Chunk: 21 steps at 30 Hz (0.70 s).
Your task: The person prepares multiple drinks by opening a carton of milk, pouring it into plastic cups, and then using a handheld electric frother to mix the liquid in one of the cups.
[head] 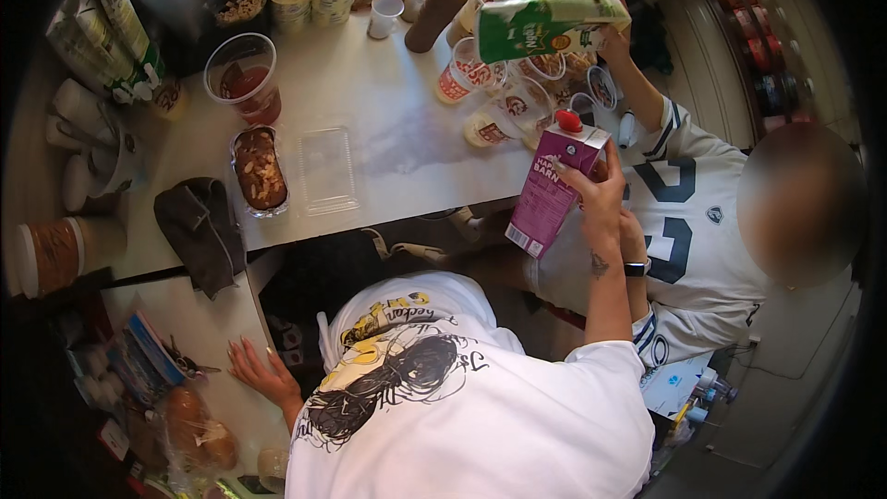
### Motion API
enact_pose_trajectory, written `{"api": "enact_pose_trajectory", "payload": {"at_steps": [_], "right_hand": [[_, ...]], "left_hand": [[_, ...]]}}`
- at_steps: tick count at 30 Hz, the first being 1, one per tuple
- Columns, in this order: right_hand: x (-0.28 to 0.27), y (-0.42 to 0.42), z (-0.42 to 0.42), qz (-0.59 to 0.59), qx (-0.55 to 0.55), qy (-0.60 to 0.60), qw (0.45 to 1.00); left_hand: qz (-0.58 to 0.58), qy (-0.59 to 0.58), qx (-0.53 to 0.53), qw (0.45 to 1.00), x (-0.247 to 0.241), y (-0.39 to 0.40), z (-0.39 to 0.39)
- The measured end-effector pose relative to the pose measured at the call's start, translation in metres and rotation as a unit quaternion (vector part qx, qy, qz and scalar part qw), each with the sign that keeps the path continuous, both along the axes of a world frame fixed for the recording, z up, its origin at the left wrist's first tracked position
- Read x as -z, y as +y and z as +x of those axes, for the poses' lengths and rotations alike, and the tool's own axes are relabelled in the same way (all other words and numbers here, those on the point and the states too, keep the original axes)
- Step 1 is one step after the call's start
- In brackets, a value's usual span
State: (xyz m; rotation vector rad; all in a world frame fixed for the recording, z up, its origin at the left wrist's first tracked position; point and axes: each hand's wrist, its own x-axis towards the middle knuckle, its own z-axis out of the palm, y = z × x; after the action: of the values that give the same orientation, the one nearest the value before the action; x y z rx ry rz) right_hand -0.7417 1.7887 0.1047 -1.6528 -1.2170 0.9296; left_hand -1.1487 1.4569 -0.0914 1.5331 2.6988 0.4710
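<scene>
My right hand [601,184] grips a purple carton [544,201] with a red screw cap [568,120], held tilted off the table's front edge. Just beyond that cap stand clear plastic cups with printed logos [490,126], some with pale contents at the bottom. My left hand [265,372] rests, fingers apart, on a lower white surface [225,319] and holds nothing. Closest to it are a bunch of keys [187,362] and bread rolls in a clear bag [197,433].
A co-worker's hand [615,41] holds a green carton [547,22] tipped over the cups. On the white table [395,166] are a loaf cake in foil [260,170], a clear plastic lid [328,170], a tub of red liquid [246,80], a brown bottle [442,7] and a dark cloth [201,229].
</scene>
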Motion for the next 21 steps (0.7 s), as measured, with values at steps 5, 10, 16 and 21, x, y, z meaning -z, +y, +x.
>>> {"api": "enact_pose_trajectory", "payload": {"at_steps": [5,10,16,21], "right_hand": [[-0.014,0.003,-0.003,-0.067,-0.014,-0.011,0.998],[-0.013,0.003,0.005,-0.08,-0.018,-0.01,0.997],[-0.015,0.001,0.009,-0.076,-0.03,-0.031,0.996],[-0.017,0.0,0.011,-0.091,-0.016,-0.039,0.995]], "left_hand": [[0.001,-0.003,-0.004,1.0,-0.001,0.0,0.0],[-0.006,-0.013,-0.01,1.0,-0.004,0.002,0.001],[0.0,-0.007,-0.003,1.0,-0.005,0.003,0.0],[0.007,-0.006,-0.005,1.0,-0.002,0.002,0.0]]}}
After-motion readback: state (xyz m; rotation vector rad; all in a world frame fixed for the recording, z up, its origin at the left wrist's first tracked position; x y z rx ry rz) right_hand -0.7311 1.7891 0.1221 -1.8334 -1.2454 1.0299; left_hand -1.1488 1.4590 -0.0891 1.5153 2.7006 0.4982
